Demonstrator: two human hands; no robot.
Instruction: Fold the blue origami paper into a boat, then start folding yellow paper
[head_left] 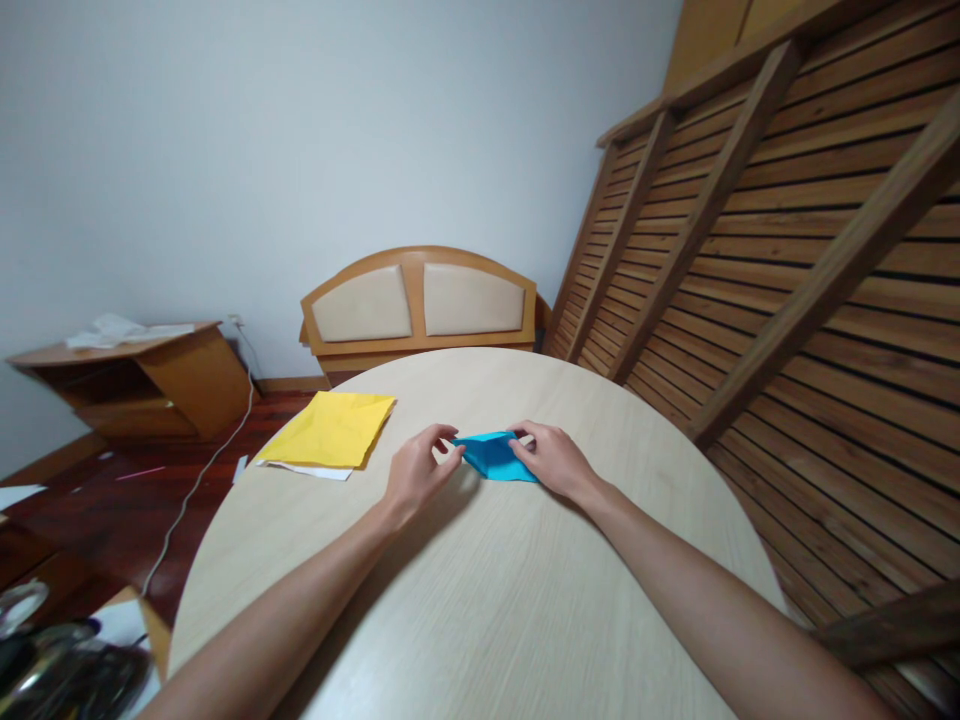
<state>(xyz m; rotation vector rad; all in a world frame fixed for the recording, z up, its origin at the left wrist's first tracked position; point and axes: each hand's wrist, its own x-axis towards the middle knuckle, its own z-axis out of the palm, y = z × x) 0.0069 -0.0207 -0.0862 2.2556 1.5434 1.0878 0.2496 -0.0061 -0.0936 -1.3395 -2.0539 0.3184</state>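
Both hands are pinching a folded blue paper (pixel 495 456) on the table (pixel 480 600): left hand (pixel 417 472) at its left tip, right hand (pixel 551 460) on its right side.

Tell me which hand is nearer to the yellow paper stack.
Left. The left hand sits just right of the yellow paper stack, pinching the left tip of the blue folded paper. The right hand holds the blue paper's far side, farther from the stack.

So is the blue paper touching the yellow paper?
Apart. The head view shows bare table between the blue paper and the yellow paper.
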